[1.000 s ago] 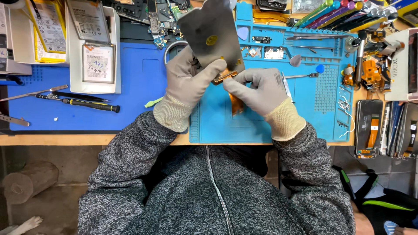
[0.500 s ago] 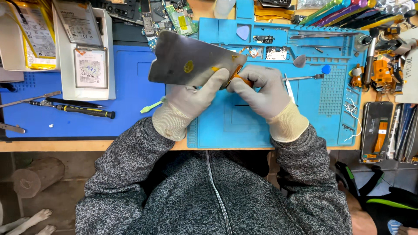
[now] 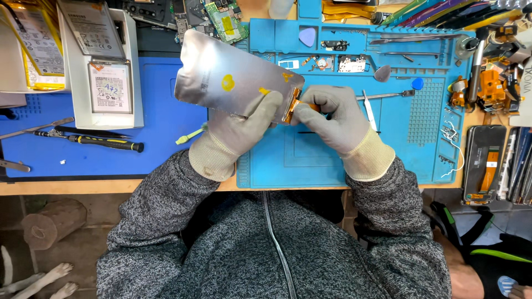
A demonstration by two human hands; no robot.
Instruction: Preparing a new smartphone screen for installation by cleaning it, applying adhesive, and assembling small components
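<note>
A silvery rectangular phone display panel (image 3: pixel 235 83) is held above the blue silicone work mat (image 3: pixel 332 160) by the gloved left hand (image 3: pixel 238 130); its orange flex ribbon (image 3: pixel 293 105), still attached, is pinched by right hand (image 3: pixel 332 113) fingers.

Pale grey knit gloves on both hands, left hand (image 3: pixel 235 133) and right hand (image 3: pixel 332 119), each fully covered to the fingertips. Ribbed cuffs in a beige, sandy tone at the wrists, slightly wider than the glove body, with a fine woven texture. Above the cuffs, sleeves of a speckled sweater (image 3: pixel 271 249), dark grey mixed with lighter grey threads, rather thick and soft in look. Sleeve ends folded loosely over the glove cuffs. One thin zipper line down the middle of the chest, grey as well. Fabric wrinkled at the elbows and shoulders.
</note>
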